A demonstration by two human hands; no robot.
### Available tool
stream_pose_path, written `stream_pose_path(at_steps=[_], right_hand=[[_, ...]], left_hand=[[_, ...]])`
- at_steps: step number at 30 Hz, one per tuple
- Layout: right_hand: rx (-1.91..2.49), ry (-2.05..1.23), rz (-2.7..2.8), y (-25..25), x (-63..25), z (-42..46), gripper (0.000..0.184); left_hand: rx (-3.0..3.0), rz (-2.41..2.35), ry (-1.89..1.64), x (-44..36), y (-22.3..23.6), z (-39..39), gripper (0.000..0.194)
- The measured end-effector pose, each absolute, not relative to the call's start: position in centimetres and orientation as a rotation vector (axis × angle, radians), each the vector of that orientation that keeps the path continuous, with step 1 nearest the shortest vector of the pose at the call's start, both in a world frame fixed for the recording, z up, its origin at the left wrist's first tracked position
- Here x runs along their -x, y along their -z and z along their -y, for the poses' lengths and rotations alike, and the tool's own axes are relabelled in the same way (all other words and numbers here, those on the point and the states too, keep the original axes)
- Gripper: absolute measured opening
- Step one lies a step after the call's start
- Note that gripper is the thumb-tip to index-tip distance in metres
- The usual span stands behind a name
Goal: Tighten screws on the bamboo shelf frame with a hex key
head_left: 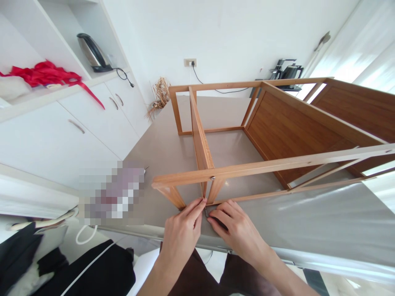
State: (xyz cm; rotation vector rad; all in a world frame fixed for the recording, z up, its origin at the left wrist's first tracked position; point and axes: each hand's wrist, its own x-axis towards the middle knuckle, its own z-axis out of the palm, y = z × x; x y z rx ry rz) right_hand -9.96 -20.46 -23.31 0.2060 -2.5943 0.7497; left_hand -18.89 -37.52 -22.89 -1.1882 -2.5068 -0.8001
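Allen key [206, 212] at a lower joint of a wooden shelf frame [182, 179], frame standing on a taupe countertop [160, 135], right hand [237, 232] pinching the key, left hand [182, 234] curled against the frame's leg, grip unclear, steel kettle [92, 52] on a white cabinet shelf [74, 91] beyond

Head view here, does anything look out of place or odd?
A red ribbon trails off the shelf and hangs loose across the white cabinet door, unlike the tidy fittings. A pixelated patch also hides part of the counter beside the wooden frame.
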Motion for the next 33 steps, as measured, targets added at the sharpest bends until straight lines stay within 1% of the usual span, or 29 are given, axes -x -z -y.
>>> stream_pose_path(at_steps=[8,15,22,33], right_hand=[[-0.191,-0.733,2.586,23.17,9.98,20.47,0.014],[-0.156,-0.737,2.566,23.39,10.05,20.59,0.012],[-0.165,-0.653,2.598,23.47,9.98,20.62,0.014],[-0.148,-0.714,2.626,23.46,9.96,20.43,0.015]], left_hand=[[1.167,2.508,0.776,18.81,22.89,37.48,0.031],[1.163,2.515,0.751,18.87,22.74,37.52,0.03],[1.175,2.511,0.737,19.01,22.55,37.6,0.03],[1.245,2.519,0.739,19.28,22.97,38.04,0.03]])
